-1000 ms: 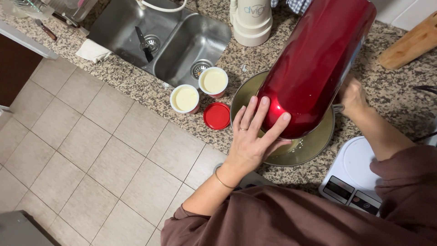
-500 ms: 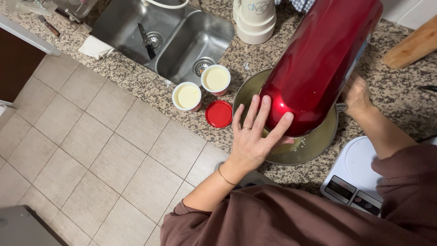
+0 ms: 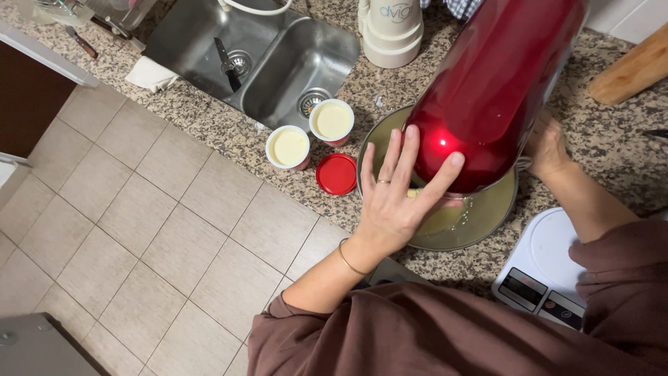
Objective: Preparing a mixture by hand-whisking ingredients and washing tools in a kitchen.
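Landmark: mixer head (image 3: pixel 497 90), red, glossy, tilted over the bowl (image 3: pixel 487 216).

Left hand (image 3: pixel 396 198): fingers spread flat against the near, rounded end of the mixer head, palm just off it. Not clenched, nothing gripped; it presses or steadies. A ring and a thin bracelet show.

Right hand (image 3: pixel 546 146): on the far side of the mixer head, low, beside the bowl rim. Mostly hidden by the head; cannot tell whether it grips anything.

Handling, judged: the mixer head looks like heavy painted metal, rigid, smooth and likely slippery under a flat palm. Best held with the palm on the rounded end and the other hand near the base or hinge side. Not fragile, but it could drop hard onto the bowl.

Bowl: metal, directly under the mixer head, on the granite tabletop (image 3: pixel 229 143). Holds a pale yellow mass, partly hidden by the left hand.

Scale (image 3: pixel 550 268): white, to the right of the bowl, nearer than the mixer head.

Left of the mixer head: red lid (image 3: pixel 337 174) lying flat; two open tubs (image 3: pixel 288 147), (image 3: pixel 332 120), each filled with a pale cream substance.

Farther off: steel sink (image 3: pixel 278 63) with a knife in one basin; white appliance (image 3: pixel 390 28) behind the bowl.
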